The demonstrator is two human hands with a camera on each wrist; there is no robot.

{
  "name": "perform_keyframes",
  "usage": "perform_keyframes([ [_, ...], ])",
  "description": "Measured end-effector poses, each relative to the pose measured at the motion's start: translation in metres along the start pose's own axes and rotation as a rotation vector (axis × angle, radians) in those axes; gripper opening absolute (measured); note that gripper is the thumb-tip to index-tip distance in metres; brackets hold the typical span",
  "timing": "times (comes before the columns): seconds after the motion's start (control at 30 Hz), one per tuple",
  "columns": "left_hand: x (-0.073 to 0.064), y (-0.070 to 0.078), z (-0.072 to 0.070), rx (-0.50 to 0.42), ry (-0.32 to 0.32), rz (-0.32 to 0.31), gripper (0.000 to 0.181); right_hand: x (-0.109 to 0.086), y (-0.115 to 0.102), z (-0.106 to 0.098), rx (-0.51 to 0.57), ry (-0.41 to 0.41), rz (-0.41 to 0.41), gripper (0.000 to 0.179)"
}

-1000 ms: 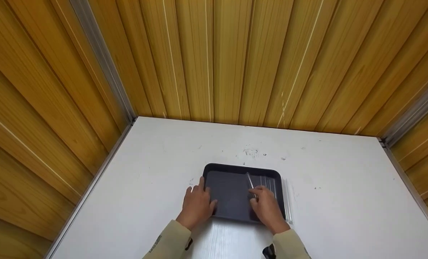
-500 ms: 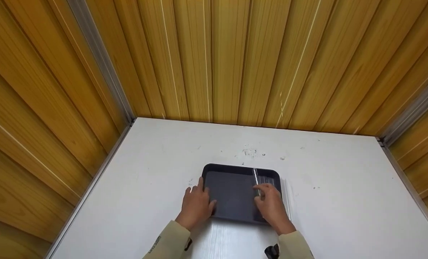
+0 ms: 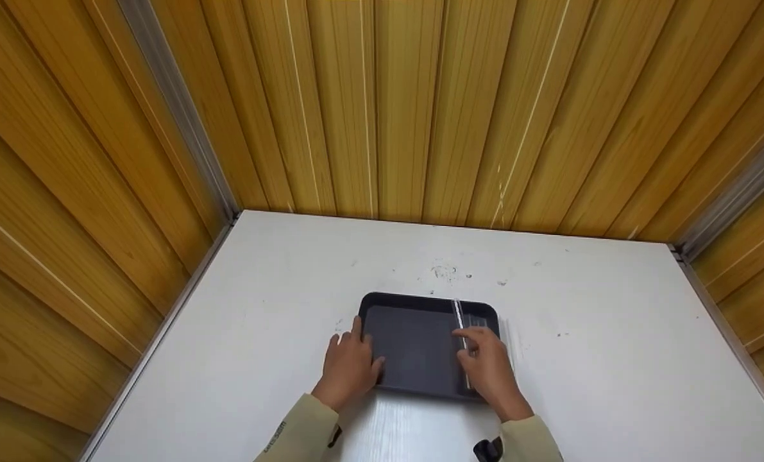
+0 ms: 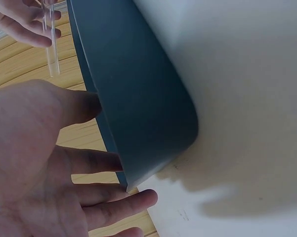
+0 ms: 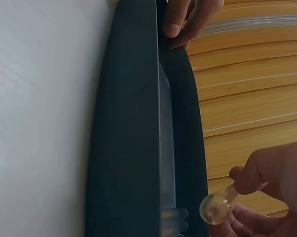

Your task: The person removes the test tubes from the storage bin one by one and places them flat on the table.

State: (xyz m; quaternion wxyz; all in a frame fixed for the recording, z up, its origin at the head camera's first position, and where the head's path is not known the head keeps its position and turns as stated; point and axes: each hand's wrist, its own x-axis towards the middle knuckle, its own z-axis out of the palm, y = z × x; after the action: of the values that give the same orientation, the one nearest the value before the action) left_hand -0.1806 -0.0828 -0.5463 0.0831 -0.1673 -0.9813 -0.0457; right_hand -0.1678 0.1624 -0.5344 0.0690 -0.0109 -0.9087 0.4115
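A dark rectangular tray (image 3: 414, 346) lies on the white table in the head view. My left hand (image 3: 348, 364) rests at its left side, fingers fairly straight, with the thumb and index finger over the rim. My right hand (image 3: 489, 369) pinches a clear test tube (image 3: 458, 314) between thumb and fingers above the tray's right part. The rounded end of that test tube (image 5: 216, 208) faces the right wrist camera. More test tubes (image 5: 174, 227) lie side by side inside the tray, partly hidden by the right hand in the head view.
Clear tubes (image 3: 513, 340) lie on the table (image 3: 612, 359) just right of the tray. Dark specks (image 3: 444, 273) mark the tabletop behind it. Wood-patterned panels (image 3: 407, 115) wall in the back and both sides.
My right hand has moved right with the test tube, from nearer the tray's middle toward the tubes in it, and the tube has turned straighter. My left hand stays put.
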Motion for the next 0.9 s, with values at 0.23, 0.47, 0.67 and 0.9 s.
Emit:
perform_keyframes([
  [0.23,-0.001,-0.001,0.000,-0.005,-0.009,0.003,0.050,0.001,0.003,-0.005,0.027,-0.023,0.036,0.036],
  [0.47,-0.001,0.000,-0.002,-0.018,0.009,0.004,0.050,0.000,0.005,-0.011,0.024,-0.025,0.057,0.036],
  [0.67,-0.002,0.000,-0.003,-0.023,0.023,0.008,0.049,-0.001,0.007,-0.017,0.019,-0.011,0.064,0.036],
  [0.9,-0.001,-0.001,-0.002,-0.008,0.019,0.019,0.049,0.000,0.010,-0.024,0.013,0.003,0.090,0.037],
])
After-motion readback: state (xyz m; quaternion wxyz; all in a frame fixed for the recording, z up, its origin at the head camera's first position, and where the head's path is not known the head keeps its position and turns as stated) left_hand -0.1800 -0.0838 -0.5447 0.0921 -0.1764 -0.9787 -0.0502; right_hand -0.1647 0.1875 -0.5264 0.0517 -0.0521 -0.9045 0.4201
